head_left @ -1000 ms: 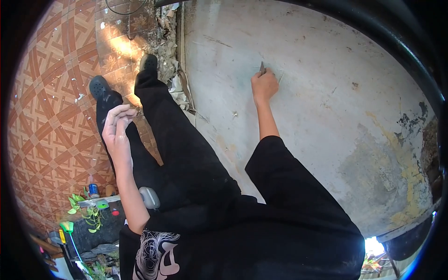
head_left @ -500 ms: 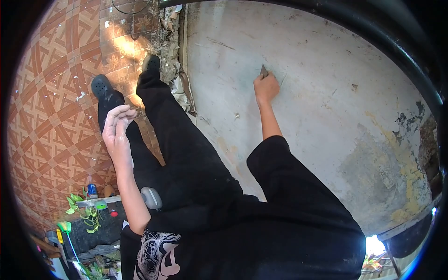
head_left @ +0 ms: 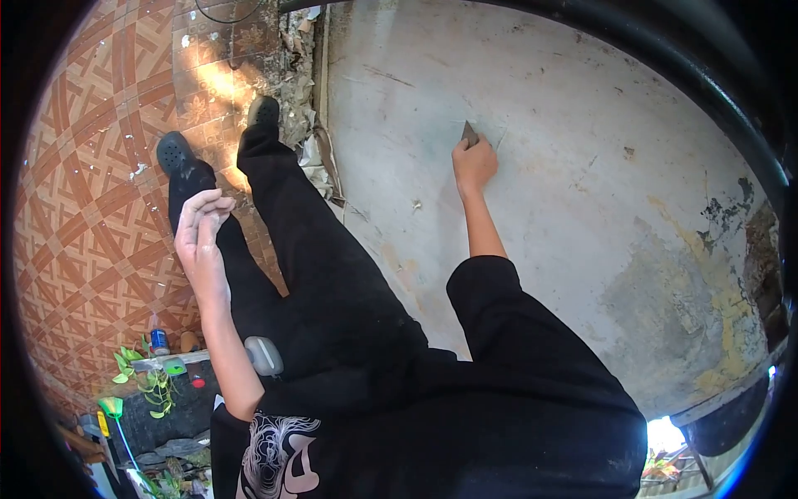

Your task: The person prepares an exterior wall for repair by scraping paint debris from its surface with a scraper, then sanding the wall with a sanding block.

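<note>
My right hand (head_left: 475,166) is closed on a flat, grey-brown piece with a pointed corner (head_left: 470,133); most of it is hidden by the fingers. Its tip rests at or just over the pale, stained wall (head_left: 549,208), where a bluish-grey smudge and thin scratches show around it. My left hand (head_left: 199,224) is raised above my leg, its fingers loosely bent and dusted white. Nothing can be seen in it.
A torn, crumbling strip (head_left: 306,125) runs along the wall's edge by my shoes (head_left: 174,154). Orange patterned tiles (head_left: 91,224) cover the floor. At lower left are a blue can (head_left: 159,340), a leafy plant (head_left: 158,391) and a green brush (head_left: 110,407). A dark pipe (head_left: 665,91) curves past the wall.
The right hand has shifted very slightly down, and more of the pointed piece shows. The left hand is a little further left in view, still loosely bent.
</note>
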